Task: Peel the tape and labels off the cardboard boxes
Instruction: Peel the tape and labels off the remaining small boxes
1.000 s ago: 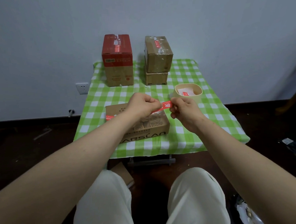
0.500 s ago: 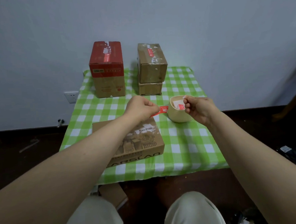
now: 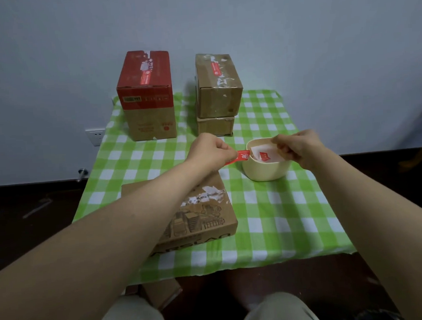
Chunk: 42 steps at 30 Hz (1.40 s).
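Observation:
My left hand [image 3: 212, 152] pinches a red tape strip [image 3: 240, 156] and holds its free end at the near left rim of a cream bowl [image 3: 265, 171]. My right hand [image 3: 300, 149] has its fingers curled over the bowl's far right rim. Peeled white and red labels [image 3: 264, 154] lie inside the bowl. Under my left forearm lies a flat printed cardboard box [image 3: 201, 224] with white torn patches on its top. At the back stand a red-topped box [image 3: 147, 97] and a brown box [image 3: 217, 85], both with tape on top; the brown one sits on a lower box [image 3: 215, 126].
The green checked tablecloth [image 3: 282, 217] covers a small table against a grey wall. A wall socket [image 3: 96, 136] is at the left. Another cardboard box [image 3: 161, 294] sits on the dark floor under the table's front edge, by my knees.
Both hands held the red strip over the flat box. My right hand then let go and went to the bowl's rim, and my left hand carried the strip to the bowl.

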Each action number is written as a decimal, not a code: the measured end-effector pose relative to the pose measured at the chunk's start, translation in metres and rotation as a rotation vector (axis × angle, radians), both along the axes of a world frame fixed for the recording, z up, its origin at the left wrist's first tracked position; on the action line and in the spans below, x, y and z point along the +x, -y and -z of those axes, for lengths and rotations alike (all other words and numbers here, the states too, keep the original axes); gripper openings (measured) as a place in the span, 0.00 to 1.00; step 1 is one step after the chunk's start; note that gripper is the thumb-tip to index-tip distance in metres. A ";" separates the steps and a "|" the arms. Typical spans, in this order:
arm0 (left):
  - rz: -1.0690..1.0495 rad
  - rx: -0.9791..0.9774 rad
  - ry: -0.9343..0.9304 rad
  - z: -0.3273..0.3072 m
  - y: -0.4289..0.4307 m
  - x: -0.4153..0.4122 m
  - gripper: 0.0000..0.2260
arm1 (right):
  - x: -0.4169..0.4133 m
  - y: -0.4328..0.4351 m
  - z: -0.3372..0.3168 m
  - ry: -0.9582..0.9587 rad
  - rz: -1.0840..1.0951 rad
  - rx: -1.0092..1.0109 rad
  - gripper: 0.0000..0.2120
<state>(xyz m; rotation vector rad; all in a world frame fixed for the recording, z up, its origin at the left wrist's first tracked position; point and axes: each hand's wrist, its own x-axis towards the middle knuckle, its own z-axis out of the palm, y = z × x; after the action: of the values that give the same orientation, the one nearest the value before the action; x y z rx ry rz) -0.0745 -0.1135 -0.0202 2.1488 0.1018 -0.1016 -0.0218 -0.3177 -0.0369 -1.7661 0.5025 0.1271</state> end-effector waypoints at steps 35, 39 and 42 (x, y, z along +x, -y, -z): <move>-0.026 -0.408 -0.078 -0.022 0.013 -0.016 0.15 | -0.031 -0.011 -0.008 -0.122 -0.234 0.576 0.14; 0.072 -0.380 0.116 -0.018 0.020 -0.019 0.36 | -0.042 -0.017 -0.010 -0.178 -0.264 0.716 0.11; 0.107 -0.149 0.306 -0.009 0.025 -0.020 0.47 | -0.046 -0.022 -0.011 -0.200 -0.274 0.790 0.11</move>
<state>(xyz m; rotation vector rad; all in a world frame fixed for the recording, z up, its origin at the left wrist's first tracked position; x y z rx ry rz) -0.0944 -0.1380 -0.0108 1.9950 -0.1934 0.1532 -0.0675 -0.2957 -0.0262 -1.0360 0.2853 0.6135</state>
